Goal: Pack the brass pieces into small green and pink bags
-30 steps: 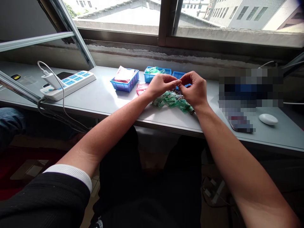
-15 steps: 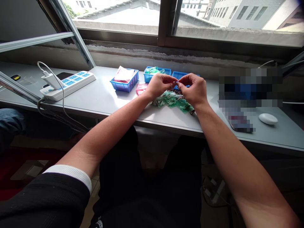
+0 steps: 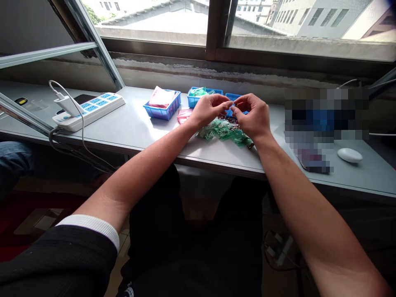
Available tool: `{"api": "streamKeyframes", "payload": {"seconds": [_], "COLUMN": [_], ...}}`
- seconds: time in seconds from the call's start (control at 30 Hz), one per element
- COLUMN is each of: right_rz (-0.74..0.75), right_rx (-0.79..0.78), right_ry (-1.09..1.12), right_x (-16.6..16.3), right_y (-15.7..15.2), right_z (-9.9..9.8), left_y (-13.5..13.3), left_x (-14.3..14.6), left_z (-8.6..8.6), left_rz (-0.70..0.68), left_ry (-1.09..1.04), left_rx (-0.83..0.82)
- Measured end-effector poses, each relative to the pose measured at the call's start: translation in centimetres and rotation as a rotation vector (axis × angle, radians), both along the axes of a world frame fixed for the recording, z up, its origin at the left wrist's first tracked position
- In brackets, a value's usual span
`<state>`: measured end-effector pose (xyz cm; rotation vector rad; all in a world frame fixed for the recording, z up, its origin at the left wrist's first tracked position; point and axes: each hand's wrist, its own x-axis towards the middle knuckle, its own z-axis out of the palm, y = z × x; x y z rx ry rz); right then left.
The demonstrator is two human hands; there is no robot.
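Observation:
My left hand (image 3: 212, 109) is over the table with thumb and fingertips drawn together. Facing it, almost tip to tip, my right hand (image 3: 253, 114) pinches something small and dark, too tiny to make out. Whatever the left fingertips hold is hidden. Beneath both hands lies a heap of small green plastic packets (image 3: 221, 130), with dark brown small pieces among them. Behind the hands, a blue bin (image 3: 230, 97) is partly covered by my fingers. Another blue bin (image 3: 192, 100) with green packets stands beside it.
A blue bin (image 3: 163, 114) at left holds pink and white packets; pink packets (image 3: 185, 116) lie beside it. Further left is a white power strip (image 3: 93, 111) with a plugged charger and cable. A white mouse (image 3: 350, 155) sits at right near a blurred patch. Metal frame bars (image 3: 102, 51) rise at left.
My fingertips have drawn slightly apart, and the small piece now shows at the right fingertips. The arms and bins stay put.

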<state>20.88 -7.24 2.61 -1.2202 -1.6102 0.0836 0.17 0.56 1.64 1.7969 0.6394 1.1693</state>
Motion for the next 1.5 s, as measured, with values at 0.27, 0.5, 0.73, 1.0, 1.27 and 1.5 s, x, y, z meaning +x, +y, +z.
{"api": "streamKeyframes", "payload": {"seconds": [0.27,0.5,0.73,1.0,1.27,1.5], "right_rz": [0.03,0.001,0.04,0.05,0.014,-0.019], "right_rx": [0.025,-0.031,-0.076,-0.05,-0.002,0.011], "right_ry": [-0.062,0.017,0.042,-0.023,-0.023,0.025], "right_x": [-0.6,-1.0,-0.6,-0.7,-0.8,-0.8], "right_y": [-0.6,-1.3,-0.8,-1.2,-1.3,-1.3], "right_z": [0.2,0.9,0.4,0.7,0.7,1.1], "left_y": [-1.3,-0.3,-0.1,0.7,-0.6,0.1], "left_x": [-0.2,0.0,0.3,0.2,-0.1,0.1], "left_z": [0.6,-0.3,-0.3,-1.1,0.0,-0.1], "left_rz": [-0.074,0.003,-0.024,0.004,-0.068,0.08], "left_ry": [0.038,-0.001,-0.064,-0.019,0.009,-0.036], "left_rx": [-0.087,-0.052,-0.025,-0.016,-0.045,0.058]}}
